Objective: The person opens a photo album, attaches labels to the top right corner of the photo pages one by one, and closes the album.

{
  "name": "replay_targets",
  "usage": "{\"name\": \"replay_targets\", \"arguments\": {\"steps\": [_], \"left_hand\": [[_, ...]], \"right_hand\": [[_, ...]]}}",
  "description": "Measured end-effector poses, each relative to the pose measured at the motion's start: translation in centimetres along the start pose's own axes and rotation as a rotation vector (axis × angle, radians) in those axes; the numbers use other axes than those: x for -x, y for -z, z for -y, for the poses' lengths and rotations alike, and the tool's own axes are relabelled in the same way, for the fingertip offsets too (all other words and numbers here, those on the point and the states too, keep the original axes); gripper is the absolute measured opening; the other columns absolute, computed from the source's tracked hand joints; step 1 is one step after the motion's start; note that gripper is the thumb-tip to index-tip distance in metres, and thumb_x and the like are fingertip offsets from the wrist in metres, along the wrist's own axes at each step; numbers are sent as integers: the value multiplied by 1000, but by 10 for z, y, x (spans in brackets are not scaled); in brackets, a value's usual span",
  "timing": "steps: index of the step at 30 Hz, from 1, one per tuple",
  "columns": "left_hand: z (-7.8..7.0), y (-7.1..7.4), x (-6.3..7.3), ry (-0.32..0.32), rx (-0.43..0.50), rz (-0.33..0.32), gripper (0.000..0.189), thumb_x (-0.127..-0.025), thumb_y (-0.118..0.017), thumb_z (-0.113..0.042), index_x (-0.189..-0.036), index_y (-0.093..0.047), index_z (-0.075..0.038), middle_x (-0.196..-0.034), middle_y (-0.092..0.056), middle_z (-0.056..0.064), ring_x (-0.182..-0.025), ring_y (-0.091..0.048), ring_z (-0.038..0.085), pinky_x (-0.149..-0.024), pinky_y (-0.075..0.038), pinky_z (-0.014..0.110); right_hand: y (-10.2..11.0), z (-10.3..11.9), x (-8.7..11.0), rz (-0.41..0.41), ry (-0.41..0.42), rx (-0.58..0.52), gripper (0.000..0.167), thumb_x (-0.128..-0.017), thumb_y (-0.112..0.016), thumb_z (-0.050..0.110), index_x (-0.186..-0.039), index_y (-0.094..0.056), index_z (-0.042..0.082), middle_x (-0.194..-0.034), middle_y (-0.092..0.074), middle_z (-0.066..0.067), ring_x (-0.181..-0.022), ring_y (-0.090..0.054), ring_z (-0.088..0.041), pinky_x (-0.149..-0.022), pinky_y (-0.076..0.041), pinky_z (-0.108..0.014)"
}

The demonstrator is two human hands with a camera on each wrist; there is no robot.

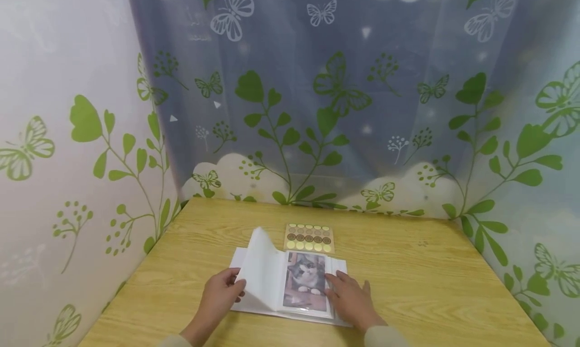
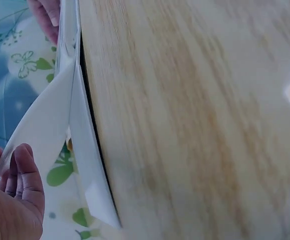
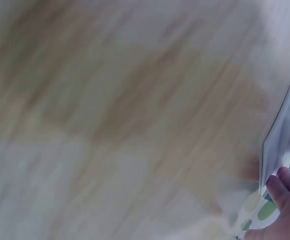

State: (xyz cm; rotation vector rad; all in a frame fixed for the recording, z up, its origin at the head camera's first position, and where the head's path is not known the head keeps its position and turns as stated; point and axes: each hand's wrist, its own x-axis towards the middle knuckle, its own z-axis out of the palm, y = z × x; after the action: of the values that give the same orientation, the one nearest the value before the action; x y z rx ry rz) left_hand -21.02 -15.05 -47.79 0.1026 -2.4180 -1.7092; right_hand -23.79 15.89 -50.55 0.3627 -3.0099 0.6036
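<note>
Pinching the outer edge of a white page [image 1: 263, 274] with the left hand [image 1: 219, 294], clamping it between thumb and curled fingers near its lower outer corner. Holding that page raised at a slant, with its top corner standing farther off and a little right of the pinch. Having the photo album [image 1: 237, 258] spread out on the wooden table [image 1: 421, 286], directly beneath the pinch and reaching off to its right, with white cover jutting out past the pages. Bending the page in a soft curve (seeing this best from the left wrist, with the cover slanting away underneath).

Resting the right hand [image 1: 353, 299] on the album's right side, well across from the left-hand pinch, with fingers fairly straight and apart. Touching with those fingertips the right edge of a sleeved photo [image 1: 304, 281] of a grey-and-white cat, lying between both hands. Gripping nothing there, as far as showing.

Leaving a sheet of round stickers [image 1: 309, 234] beyond the album, farther from the body than either hand, in rows of yellow and brown. Facing, past all this, a blue curtain [image 1: 272, 145] printed with green leaves and butterflies. Wearing pale sleeves [image 1: 385, 337] just behind the wrists.
</note>
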Motion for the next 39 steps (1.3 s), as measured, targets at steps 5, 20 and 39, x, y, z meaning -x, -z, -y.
{"name": "replay_targets", "arguments": {"steps": [5,20,39], "left_hand": [[6,4,1,86,58,31,38,-86,-64,3,-120,-57,18,-78,-64,8,-64,-63,18,-58,-57,30],[29,-2,9,112,31,80,37,-80,-65,7,-113,-57,21,-70,-63,6,-56,-62,17,-53,-56,30],[29,-1,24,120,-106,228,29,-80,-65,0,-105,-62,15,-60,-61,3,-51,-58,14,-50,-49,28]], "right_hand": [[3,-7,2,9,0,-1,43,-100,-55,33,-139,-57,16,-145,-50,-17,-134,-43,-40,-105,-12,-78],[9,-30,9,25,-9,1,43,-99,-58,33,-138,-58,17,-145,-51,-16,-134,-44,-40,-104,-12,-79],[15,-41,25,7,3,-26,39,-97,-62,27,-134,-62,15,-141,-54,-18,-130,-47,-41,-103,-18,-79]]}}
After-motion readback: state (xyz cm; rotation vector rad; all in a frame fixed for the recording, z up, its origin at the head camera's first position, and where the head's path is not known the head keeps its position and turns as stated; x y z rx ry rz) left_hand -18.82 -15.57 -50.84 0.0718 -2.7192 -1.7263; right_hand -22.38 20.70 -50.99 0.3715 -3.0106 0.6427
